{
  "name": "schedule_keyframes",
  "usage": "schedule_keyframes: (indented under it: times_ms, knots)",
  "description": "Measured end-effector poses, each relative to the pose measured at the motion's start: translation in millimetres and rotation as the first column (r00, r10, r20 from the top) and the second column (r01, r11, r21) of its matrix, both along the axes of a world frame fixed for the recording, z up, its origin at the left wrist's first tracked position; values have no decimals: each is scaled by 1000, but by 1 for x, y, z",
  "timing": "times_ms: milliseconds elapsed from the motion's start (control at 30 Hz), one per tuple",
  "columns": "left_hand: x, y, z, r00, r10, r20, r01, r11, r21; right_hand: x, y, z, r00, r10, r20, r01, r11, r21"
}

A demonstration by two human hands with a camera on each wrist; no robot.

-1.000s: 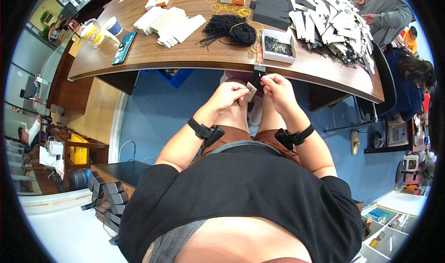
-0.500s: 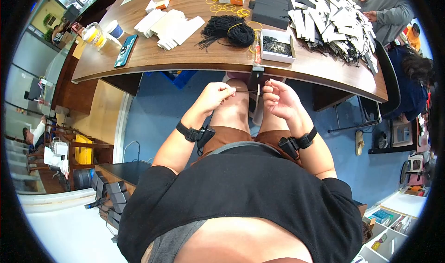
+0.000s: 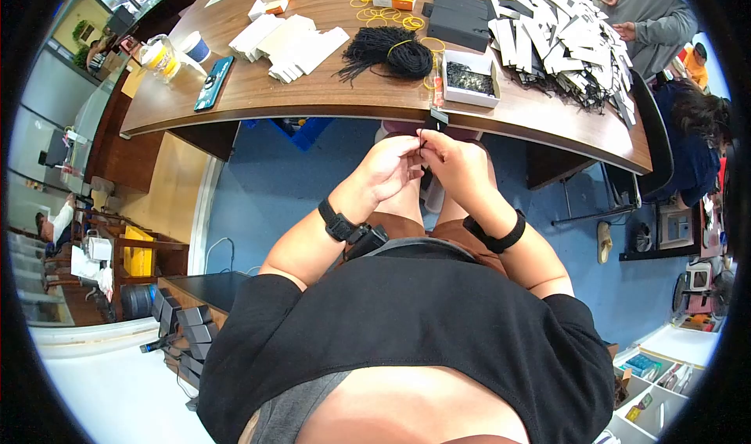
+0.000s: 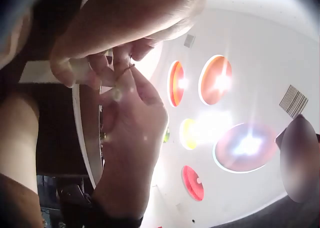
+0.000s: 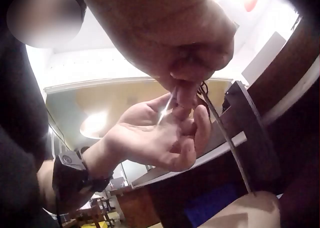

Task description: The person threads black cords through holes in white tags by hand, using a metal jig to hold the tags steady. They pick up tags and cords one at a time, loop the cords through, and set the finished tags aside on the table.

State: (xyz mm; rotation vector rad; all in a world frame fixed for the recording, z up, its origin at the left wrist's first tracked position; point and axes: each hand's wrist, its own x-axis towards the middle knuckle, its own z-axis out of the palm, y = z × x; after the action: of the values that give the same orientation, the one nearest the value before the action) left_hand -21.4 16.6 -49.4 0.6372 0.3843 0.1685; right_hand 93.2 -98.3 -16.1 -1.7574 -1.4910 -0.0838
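My left hand [image 3: 391, 166] and right hand [image 3: 458, 162] meet over my lap, close to the table's front edge. Their fingertips pinch a thin dark cord [image 4: 125, 74], which makes a small loop between them in the left wrist view. The right wrist view has the left hand [image 5: 155, 135] below, fingers curled toward the right hand [image 5: 200, 53]. A bright thin sliver [image 5: 166, 109] shows between the hands there. A pale flat strip [image 4: 37, 72] sticks out beyond the left fingers; most of the work is hidden by the fingers.
On the brown table [image 3: 266, 100] lie a black cord bundle [image 3: 395, 57], an open box of small black pieces [image 3: 469, 82], white strips [image 3: 293, 45], yellow bands [image 3: 383, 14], a phone [image 3: 213, 84] and a large heap of black-and-white tags [image 3: 555, 45]. Another person's hand [image 3: 624, 31] is beyond the heap.
My hands stood apart half a second ago with the cord stretched between them. They have since come together, and the white tag seen between them earlier is now mostly hidden.
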Motion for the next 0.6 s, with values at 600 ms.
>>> schedule_keyframes:
  times_ms: [600]
  knots:
    - [-8,-14,6,934,-350,67,240,756,609,34,-21,59,995,-70,65,64,994,90]
